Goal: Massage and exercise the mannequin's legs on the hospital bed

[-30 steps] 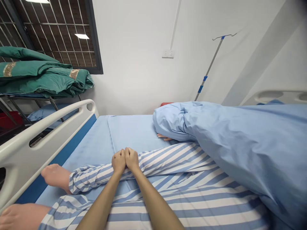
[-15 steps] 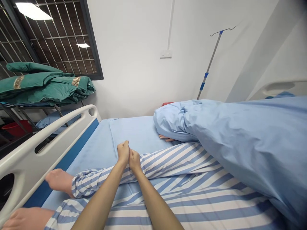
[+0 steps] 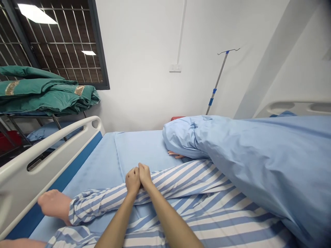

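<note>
Beside the white bed rail (image 3: pixel 15 193), a bare foot (image 3: pixel 54 203) sticks out of a striped pyjama leg (image 3: pixel 103 198). My hands (image 3: pixel 136 179) rest together on that leg, knuckles up, whether gripping I can't tell; a blue duvet (image 3: pixel 258 165) lies rightward.

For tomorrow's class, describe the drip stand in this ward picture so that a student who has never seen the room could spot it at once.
Look past the hospital bed to the white wall. Right of the wall socket, a slim metal drip stand rises from behind the blue duvet. Its blue bands and hooked top set it apart.
</note>
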Available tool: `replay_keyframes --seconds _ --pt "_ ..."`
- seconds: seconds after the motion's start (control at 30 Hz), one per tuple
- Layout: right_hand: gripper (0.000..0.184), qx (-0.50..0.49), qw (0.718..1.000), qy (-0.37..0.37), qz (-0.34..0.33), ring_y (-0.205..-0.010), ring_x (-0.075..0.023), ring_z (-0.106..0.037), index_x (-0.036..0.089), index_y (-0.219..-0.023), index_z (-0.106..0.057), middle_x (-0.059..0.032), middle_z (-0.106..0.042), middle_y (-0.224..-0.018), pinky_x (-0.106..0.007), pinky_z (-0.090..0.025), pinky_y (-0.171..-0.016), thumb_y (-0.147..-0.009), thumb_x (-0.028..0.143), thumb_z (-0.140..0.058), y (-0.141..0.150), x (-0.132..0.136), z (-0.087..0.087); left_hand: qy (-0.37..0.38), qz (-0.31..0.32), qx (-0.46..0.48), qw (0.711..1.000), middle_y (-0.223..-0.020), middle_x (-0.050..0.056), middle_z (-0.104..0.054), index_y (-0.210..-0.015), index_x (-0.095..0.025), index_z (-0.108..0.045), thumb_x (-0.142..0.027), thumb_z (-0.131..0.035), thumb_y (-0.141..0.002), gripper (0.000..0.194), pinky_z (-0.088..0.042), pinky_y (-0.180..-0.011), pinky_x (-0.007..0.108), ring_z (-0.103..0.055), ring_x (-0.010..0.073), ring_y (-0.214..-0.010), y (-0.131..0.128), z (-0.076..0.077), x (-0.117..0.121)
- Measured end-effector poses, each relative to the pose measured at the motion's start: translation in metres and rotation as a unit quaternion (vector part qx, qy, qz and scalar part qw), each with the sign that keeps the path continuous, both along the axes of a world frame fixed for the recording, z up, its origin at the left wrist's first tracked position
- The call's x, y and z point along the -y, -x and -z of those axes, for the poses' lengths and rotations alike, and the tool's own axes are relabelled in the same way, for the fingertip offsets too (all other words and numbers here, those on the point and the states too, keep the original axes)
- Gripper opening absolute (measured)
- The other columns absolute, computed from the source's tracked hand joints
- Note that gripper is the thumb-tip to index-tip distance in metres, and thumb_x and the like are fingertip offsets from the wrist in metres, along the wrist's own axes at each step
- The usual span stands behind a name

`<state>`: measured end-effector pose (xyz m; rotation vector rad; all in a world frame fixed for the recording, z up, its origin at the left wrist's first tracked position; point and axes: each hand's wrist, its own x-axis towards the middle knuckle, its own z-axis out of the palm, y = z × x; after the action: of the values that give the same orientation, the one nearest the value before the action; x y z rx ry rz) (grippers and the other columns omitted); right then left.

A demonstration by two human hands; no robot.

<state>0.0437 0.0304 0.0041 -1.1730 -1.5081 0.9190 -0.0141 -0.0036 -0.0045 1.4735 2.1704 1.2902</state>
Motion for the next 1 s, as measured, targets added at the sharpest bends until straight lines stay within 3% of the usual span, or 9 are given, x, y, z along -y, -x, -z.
replay_keyframes --seconds 0.13,0.2,0.37,0.47,0.63,0.83,0.9,1.0 --pt "0.039 0.048 0.997 -0.021 -0.047 -0.047 -0.0085 -0.033 0.018 -0.045 -0.038 0.005 -0.035 -0.043 -0.021 -0.024 -0.048 -0.08 0.035 -0.037 -0.012 -0.013 -0.023 0.002 -0.013 -0.016 1.0 -0.054 0.0 -0.053 -0.052 -0.018 -0.048 -0.033 -0.03 -0.083 0.039 -0.025 -0.055 0.023 -0.042 0.0107 -0.055 -0.002 0.0 0.002" --pt "0.042 0.072 0.995 -0.036 -0.05 -0.048 -0.0087 -0.035 0.017 -0.047 -0.042 0.0041 -0.039 -0.044 -0.021 -0.024 -0.048 -0.083 0.036 -0.033 -0.018 -0.011 -0.024 0.012 -0.015 -0.022 1.0 -0.055 0.001 -0.054 -0.053 -0.018 -0.049 -0.034 -0.031 -0.083 0.038 -0.025 -0.054 0.023 -0.042 0.0108 -0.054 -0.003 0.001 0.003" --pt "0.044 0.181 0.979 -0.083 -0.032 -0.057 -0.0114 -0.048 0.017 -0.064 -0.058 -0.0032 -0.06 -0.062 -0.021 -0.029 -0.055 -0.089 0.034 -0.026 -0.022 0.006 0.003 -0.002 -0.013 -0.007 1.0 -0.061 0.003 -0.059 -0.057 -0.018 -0.053 -0.037 -0.031 -0.083 0.039 -0.029 -0.057 0.023 -0.047 0.0121 -0.058 0.0 0.005 0.0" --pt "0.045 0.208 0.974 -0.083 -0.047 -0.061 -0.0125 -0.051 0.017 -0.069 -0.061 -0.0057 -0.064 -0.07 -0.021 -0.03 -0.057 -0.09 0.034 -0.025 -0.022 0.008 0.012 -0.006 -0.015 0.0 1.0 -0.06 0.004 -0.059 -0.056 -0.018 -0.052 -0.037 -0.029 -0.083 0.04 -0.031 -0.057 0.023 -0.047 0.0128 -0.058 0.001 0.007 -0.002" --pt "0.044 0.145 0.985 -0.079 -0.057 -0.059 -0.0119 -0.05 0.017 -0.066 -0.059 -0.0056 -0.063 -0.067 -0.021 -0.029 -0.057 -0.089 0.035 -0.027 -0.023 0.002 0.01 -0.011 -0.017 0.017 1.0 -0.059 0.002 -0.058 -0.056 -0.018 -0.053 -0.036 -0.033 -0.08 0.036 -0.031 -0.055 0.023 -0.046 0.0124 -0.056 -0.003 -0.002 -0.004" --pt "0.04 -0.028 0.995 -0.018 -0.098 -0.048 -0.0094 -0.038 0.017 -0.05 -0.043 0.0033 -0.041 -0.046 -0.021 -0.027 -0.049 -0.083 0.036 -0.031 -0.025 -0.007 0.01 -0.086 -0.041 0.092 0.991 -0.043 -0.006 -0.029 -0.046 -0.019 -0.033 -0.033 -0.037 -0.076 0.033 -0.023 -0.047 0.022 -0.031 0.0087 -0.046 -0.014 -0.039 -0.023" --pt "0.038 -0.065 0.992 0.001 -0.106 -0.046 -0.0088 -0.036 0.018 -0.049 -0.038 0.0047 -0.036 -0.045 -0.02 -0.028 -0.048 -0.082 0.036 -0.03 -0.027 -0.011 0.01 -0.096 -0.05 0.132 0.985 -0.043 -0.006 -0.027 -0.046 -0.019 -0.031 -0.033 -0.035 -0.077 0.034 -0.024 -0.047 0.022 -0.03 0.0086 -0.046 -0.019 -0.038 -0.025" --pt "0.035 -0.123 0.988 0.012 -0.093 -0.047 -0.0084 -0.032 0.019 -0.051 -0.034 0.0057 -0.032 -0.047 -0.021 -0.028 -0.047 -0.081 0.038 -0.034 -0.029 -0.013 0.01 -0.067 -0.027 0.104 0.992 -0.045 -0.005 -0.037 -0.048 -0.018 -0.037 -0.034 -0.035 -0.079 0.035 -0.026 -0.05 0.022 -0.035 0.0095 -0.048 -0.029 -0.02 -0.017"
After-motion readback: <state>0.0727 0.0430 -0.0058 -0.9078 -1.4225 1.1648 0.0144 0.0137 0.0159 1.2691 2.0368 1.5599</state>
